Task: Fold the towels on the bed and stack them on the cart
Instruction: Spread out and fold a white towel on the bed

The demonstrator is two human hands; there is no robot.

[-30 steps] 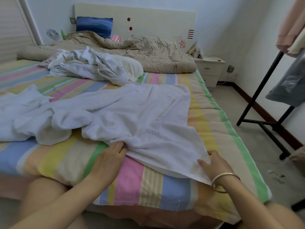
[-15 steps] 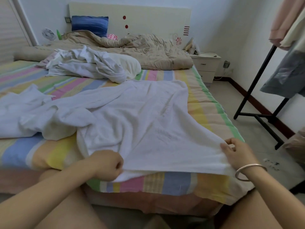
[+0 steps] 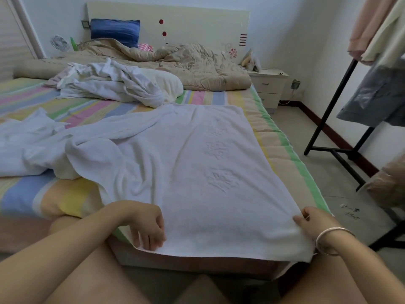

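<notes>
The white towel [image 3: 197, 172] now lies nearer than before, overhanging the bed [image 3: 282, 154] edge. The right hand [image 3: 313, 222] pinches its near corner; the left hand [image 3: 146, 224] grip seems curled on the other. Keep both corners level and taut before folding.

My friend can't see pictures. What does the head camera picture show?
Two hands hold the near edge of a white towel spread on a striped bed, the left hand at one corner, the right hand at the other. Crumpled white towels and a tan quilt lie farther back.
</notes>
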